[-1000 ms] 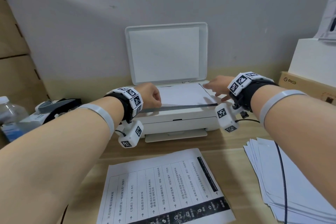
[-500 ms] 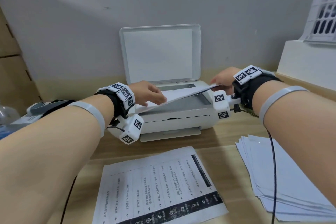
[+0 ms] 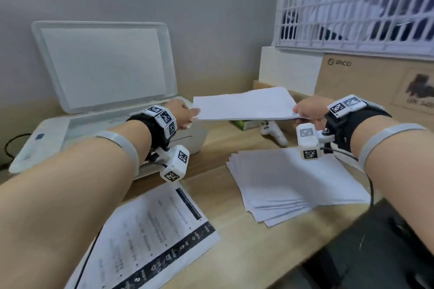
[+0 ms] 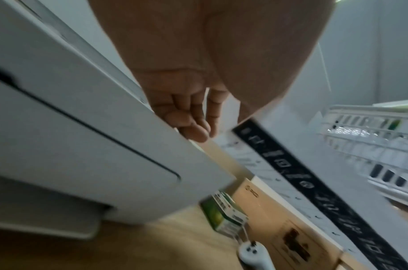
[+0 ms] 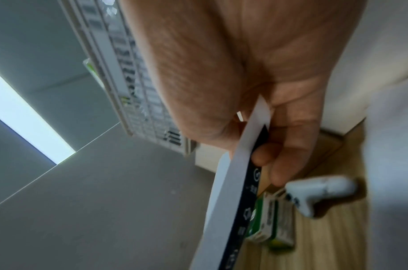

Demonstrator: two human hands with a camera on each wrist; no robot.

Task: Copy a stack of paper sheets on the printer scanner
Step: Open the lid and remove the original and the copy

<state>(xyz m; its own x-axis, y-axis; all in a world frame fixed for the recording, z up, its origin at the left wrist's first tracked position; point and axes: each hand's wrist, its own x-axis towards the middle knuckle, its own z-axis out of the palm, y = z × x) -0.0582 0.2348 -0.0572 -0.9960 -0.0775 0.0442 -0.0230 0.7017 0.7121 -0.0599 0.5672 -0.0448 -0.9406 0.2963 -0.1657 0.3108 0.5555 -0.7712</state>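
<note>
The white printer (image 3: 47, 134) stands at the left with its scanner lid (image 3: 103, 63) raised. I hold one sheet (image 3: 246, 105) level in the air to the right of the printer, blank side up. Its printed underside with a black band (image 4: 313, 182) shows in the left wrist view. My left hand (image 3: 192, 115) pinches the sheet's left edge. At the right edge my right hand (image 3: 299, 112) pinches it, thumb above and fingers (image 5: 288, 151) below. A fanned stack of sheets (image 3: 293, 183) lies blank side up under my right wrist. Another printed sheet (image 3: 150, 237) lies face up near the desk's front edge.
A white game controller (image 3: 274, 132) and a green box (image 3: 244, 124) lie on the desk under the held sheet. Behind them stand a white box (image 3: 288, 68), a cardboard PICO box (image 3: 364, 82) and a white lattice basket (image 3: 352, 7). A dark chair (image 3: 387, 253) is at lower right.
The sheet lay on the scanner glass, then both hands lifted it and carried it right, clear of the printer. The view has turned right.
</note>
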